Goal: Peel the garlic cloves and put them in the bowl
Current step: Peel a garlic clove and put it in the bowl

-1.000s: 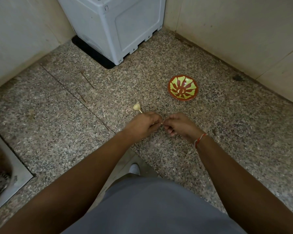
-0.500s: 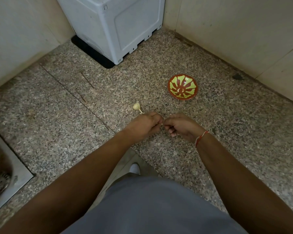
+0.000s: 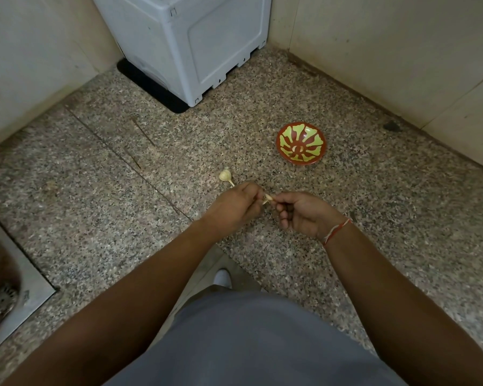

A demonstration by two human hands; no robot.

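Head view, looking down at a speckled granite worktop.

Left hand: fingers curled in, tips pinching one end of a small pale garlic clove. Right hand: thumb and forefinger pinch the clove's other end; the remaining fingers are loosely curled under the palm. The clove is held between the two hands, just above the worktop, with a thin shred of skin sticking out below it. A red-and-white thread band sits on the right wrist.

A pale garlic bulb with a short stalk lies on the worktop just beyond the left hand, not touching it.

The round red bowl with a yellow-green petal pattern stands upright beyond the right hand, well apart from both hands. A small pale piece lies at its centre; cannot tell what it is.

A grey plastic box-shaped appliance stands in the far corner. A steel sink with drain is at the left edge.
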